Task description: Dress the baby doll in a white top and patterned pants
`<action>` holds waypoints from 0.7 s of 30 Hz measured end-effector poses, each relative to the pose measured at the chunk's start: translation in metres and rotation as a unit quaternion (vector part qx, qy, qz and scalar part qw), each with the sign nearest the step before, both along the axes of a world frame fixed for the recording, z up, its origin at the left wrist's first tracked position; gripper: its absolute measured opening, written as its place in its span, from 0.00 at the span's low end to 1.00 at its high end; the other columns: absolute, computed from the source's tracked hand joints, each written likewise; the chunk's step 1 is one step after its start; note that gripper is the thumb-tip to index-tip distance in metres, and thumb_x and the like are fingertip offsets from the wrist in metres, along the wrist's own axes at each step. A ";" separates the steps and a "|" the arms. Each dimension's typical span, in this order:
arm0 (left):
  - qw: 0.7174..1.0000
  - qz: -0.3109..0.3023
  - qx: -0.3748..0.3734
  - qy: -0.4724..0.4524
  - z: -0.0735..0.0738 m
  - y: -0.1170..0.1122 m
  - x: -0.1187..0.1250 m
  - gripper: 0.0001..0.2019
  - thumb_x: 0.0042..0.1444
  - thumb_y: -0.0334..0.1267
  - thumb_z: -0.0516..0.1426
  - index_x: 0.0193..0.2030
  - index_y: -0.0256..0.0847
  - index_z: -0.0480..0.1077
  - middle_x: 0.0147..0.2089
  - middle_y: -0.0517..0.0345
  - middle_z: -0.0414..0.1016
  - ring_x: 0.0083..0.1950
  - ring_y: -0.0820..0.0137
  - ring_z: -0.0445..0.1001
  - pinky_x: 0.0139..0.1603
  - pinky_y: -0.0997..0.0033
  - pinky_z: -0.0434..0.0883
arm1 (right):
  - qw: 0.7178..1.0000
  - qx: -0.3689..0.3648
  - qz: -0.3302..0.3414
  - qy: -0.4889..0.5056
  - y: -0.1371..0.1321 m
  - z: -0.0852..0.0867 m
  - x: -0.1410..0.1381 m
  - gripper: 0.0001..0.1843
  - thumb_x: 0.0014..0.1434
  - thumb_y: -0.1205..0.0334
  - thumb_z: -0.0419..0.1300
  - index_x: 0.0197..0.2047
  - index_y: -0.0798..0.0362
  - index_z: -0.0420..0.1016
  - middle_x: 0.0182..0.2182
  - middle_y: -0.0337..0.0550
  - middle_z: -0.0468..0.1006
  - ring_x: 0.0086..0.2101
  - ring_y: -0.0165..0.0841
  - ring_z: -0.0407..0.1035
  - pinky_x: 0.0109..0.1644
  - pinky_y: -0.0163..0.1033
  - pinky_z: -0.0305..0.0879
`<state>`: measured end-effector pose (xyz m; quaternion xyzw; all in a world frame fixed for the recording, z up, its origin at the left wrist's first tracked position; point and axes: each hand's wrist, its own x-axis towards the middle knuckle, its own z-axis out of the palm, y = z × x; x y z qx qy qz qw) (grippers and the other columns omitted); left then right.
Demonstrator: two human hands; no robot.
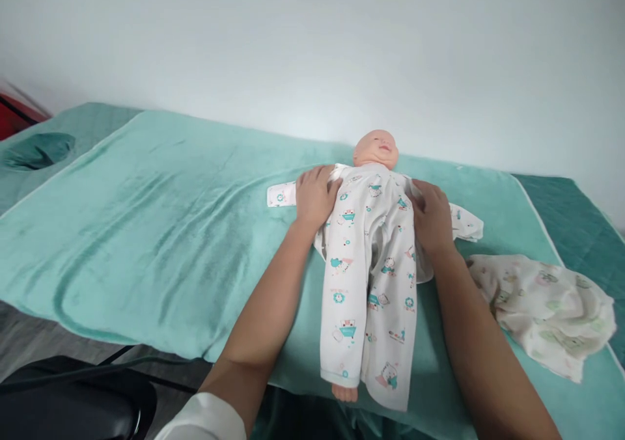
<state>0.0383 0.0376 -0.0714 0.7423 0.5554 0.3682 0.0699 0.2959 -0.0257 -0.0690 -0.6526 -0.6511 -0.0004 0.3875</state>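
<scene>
A baby doll (375, 150) lies on its back, head toward the wall, in a white printed top whose sleeves (282, 195) stretch out to both sides. White printed baby pants (344, 277) cover its front from the upper chest down. One foot (344, 393) pokes out of the pant leg on the left; the other leg's end shows no foot. My left hand (316, 196) is closed at the left upper edge of the pants, over the doll's arm. At the opposite edge, my right hand (433, 217) has its fingers curled on the cloth. Its fingertips are partly hidden.
A crumpled white cloth with a pale green print (547, 310) lies right of my right forearm. Beneath everything is a green blanket (146, 232) on a bed against a white wall (293, 49). A black chair (73, 401) stands at the lower left, near the bed's edge.
</scene>
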 end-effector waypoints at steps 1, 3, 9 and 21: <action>1.000 0.003 -0.010 0.023 0.000 0.001 0.002 0.17 0.68 0.45 0.51 0.59 0.45 0.69 0.59 0.51 0.75 0.61 0.58 0.70 0.65 0.56 0.61 | 1.000 -0.017 0.003 -0.021 0.007 0.001 -0.003 0.21 0.64 0.57 0.53 0.58 0.52 0.73 0.55 0.54 0.77 0.55 0.46 0.69 0.60 0.54 0.63; 0.998 0.018 -0.023 0.054 0.001 0.004 0.005 0.19 0.69 0.45 0.49 0.62 0.45 0.68 0.59 0.50 0.76 0.61 0.57 0.71 0.63 0.56 0.62 | 0.997 -0.055 -0.012 -0.044 0.019 0.005 -0.004 0.22 0.66 0.58 0.50 0.58 0.52 0.74 0.55 0.55 0.77 0.53 0.47 0.70 0.58 0.53 0.64; 0.987 0.075 -0.099 0.105 0.008 0.026 0.001 0.18 0.68 0.38 0.46 0.58 0.46 0.72 0.51 0.48 0.80 0.51 0.57 0.78 0.51 0.61 0.68 | 0.976 -0.174 -0.119 -0.053 0.056 0.017 0.013 0.21 0.64 0.56 0.49 0.51 0.48 0.81 0.45 0.51 0.83 0.45 0.46 0.74 0.47 0.46 0.66; 0.982 0.112 -0.147 0.048 0.003 0.029 -0.019 0.17 0.65 0.42 0.49 0.56 0.50 0.73 0.52 0.52 0.81 0.53 0.55 0.78 0.47 0.61 0.70 | 0.943 -0.284 -0.113 -0.131 0.075 0.041 0.028 0.20 0.55 0.65 0.57 0.49 0.50 0.82 0.49 0.52 0.80 0.45 0.48 0.73 0.46 0.51 0.67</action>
